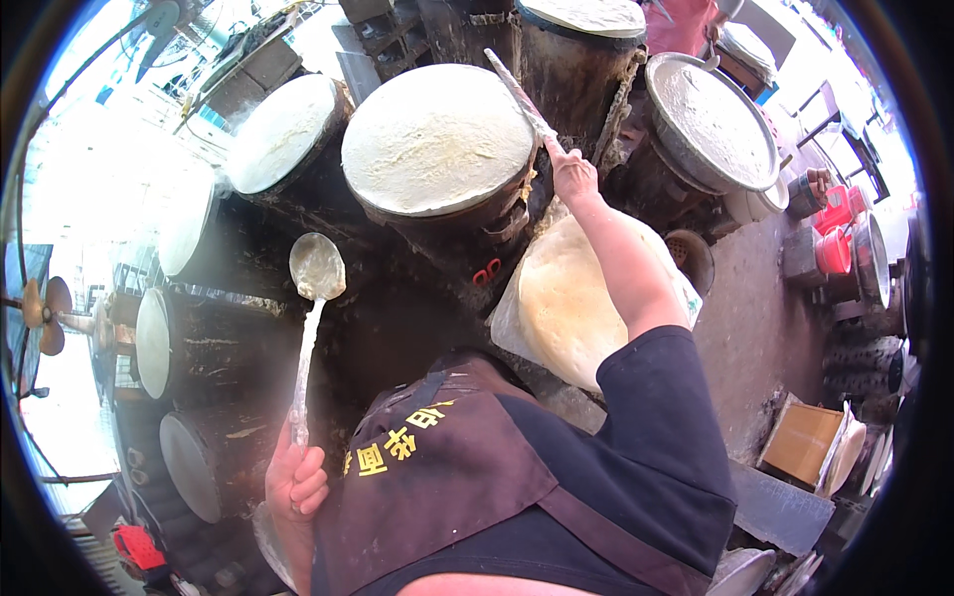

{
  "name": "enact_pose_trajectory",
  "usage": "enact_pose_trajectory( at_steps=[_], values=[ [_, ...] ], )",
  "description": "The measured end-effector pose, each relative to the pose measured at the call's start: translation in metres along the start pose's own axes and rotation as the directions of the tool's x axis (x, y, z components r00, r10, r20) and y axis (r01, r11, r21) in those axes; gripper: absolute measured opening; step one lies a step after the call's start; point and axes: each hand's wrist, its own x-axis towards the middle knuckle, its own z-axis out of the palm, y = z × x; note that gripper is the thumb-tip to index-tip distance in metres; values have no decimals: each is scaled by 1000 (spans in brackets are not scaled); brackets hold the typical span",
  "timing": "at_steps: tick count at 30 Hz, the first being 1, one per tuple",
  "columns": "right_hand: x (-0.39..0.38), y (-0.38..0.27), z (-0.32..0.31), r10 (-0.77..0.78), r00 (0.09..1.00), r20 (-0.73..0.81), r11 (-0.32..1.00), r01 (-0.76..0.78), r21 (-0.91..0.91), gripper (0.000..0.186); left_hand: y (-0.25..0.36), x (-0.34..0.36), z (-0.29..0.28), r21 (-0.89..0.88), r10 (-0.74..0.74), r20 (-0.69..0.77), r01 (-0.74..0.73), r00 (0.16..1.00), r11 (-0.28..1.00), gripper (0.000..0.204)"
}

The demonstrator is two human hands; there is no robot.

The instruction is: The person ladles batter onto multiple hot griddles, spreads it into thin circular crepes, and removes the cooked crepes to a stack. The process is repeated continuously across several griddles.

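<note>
"Near left, what has the left hand (296, 484)?"
"Fingers clamped round a ladle (310, 333), which points away."
"And the right hand (572, 179)?"
"Fingers clamped on a stick (517, 92), by the far middle barrel (452, 233)'s right rim."

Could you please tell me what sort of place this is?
Probably a food workshop: dark, drum-like stands bear round, creamy-white, batter-like layers, the left hand holds a long-handled, batter-smeared ladle, and a large, round, yellowish, bread-like slab lies nearby.

White light (89, 179) floods the left, while grey-brown floor (760, 318) stretches along the right.
</note>
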Motion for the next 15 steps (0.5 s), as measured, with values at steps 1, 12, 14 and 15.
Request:
enact_pose_trajectory(
  at_steps=[1, 12, 14, 15],
  values=[
    [-2, 1, 2, 18, 1000, -20, 999, -17, 30, 66, -1, -1, 0, -6, 5, -15, -5, 1000, 1000, 56],
    [-69, 7, -9, 81, 988, -131, 971, -49, 235, 67, 6, -6, -6, -54, 32, -107, -38, 994, 998, 54],
    [-78, -5, -8, 46, 994, -102, 966, -19, 258, 63, 7, -7, -7, -56, 31, -125, -38, 992, 998, 53],
    [-86, -10, -11, 10, 998, -63, 958, 8, 285, 60, 7, -8, -8, -62, 37, -125, -45, 991, 997, 53]
  ],
)
